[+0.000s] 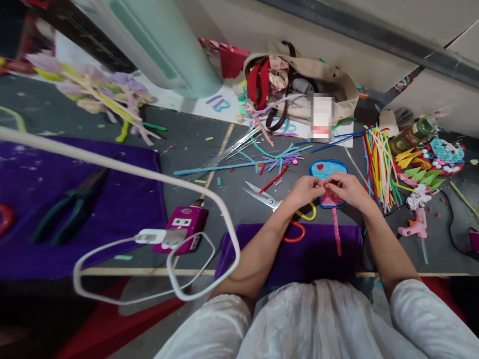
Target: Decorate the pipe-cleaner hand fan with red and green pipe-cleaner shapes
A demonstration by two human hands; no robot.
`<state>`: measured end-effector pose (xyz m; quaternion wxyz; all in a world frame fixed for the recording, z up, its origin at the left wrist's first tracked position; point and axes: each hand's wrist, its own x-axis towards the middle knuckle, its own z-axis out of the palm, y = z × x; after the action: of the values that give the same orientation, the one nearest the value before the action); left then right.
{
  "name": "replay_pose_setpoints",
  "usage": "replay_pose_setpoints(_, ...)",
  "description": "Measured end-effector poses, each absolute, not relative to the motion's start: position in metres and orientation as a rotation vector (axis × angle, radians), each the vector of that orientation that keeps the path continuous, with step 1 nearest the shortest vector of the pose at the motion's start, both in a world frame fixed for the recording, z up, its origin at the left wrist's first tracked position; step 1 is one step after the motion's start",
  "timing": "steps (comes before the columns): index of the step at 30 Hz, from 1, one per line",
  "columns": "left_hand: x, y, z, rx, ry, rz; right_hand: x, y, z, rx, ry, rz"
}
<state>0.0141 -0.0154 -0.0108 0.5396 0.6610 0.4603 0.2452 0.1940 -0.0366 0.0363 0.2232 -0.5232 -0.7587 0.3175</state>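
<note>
A flat craft piece with a blue border, light blue upper part, pink lower part and a small red heart lies in front of me. Its fuzzy pink stem reaches over the purple cloth. My left hand and my right hand meet over its middle, fingertips pinched together. What they pinch is too small to make out. Scissors with yellow and red handles lie open, partly under my left forearm.
Pipe cleaners, a pink glue gun and a glass jar are at the right. A purple power strip with a white cable, and pliers on cloth, are at the left. A fabric bag stands behind.
</note>
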Motion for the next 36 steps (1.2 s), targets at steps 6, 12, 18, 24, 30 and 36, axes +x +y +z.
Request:
replay_pose_setpoints(6,0.008,0.008,0.007,1.634,1.063,0.495,0.198,-0.009,0.038,-1.473,-2.039,1.097)
replay_pose_setpoints(12,0.006,0.026,0.003,1.621,1.177,0.648,0.194,0.013,0.020,-1.635,-1.378,1.364)
replay_pose_setpoints(18,0.006,0.011,-0.003,1.968,1.435,0.592,0.190,0.014,-0.002,-1.736,-1.219,1.366)
replay_pose_setpoints(24,0.011,0.003,-0.005,2.267,1.530,0.402,0.193,0.015,0.010,-1.860,-1.923,0.862)
replay_pose_setpoints(30,0.010,0.001,-0.012,2.287,1.531,0.505,0.205,0.019,0.006,-1.561,-2.246,0.639)
replay_pose_setpoints(36,0.013,0.003,-0.016,2.294,1.530,0.465,0.204,0.020,-0.008,-1.519,-2.311,0.583)
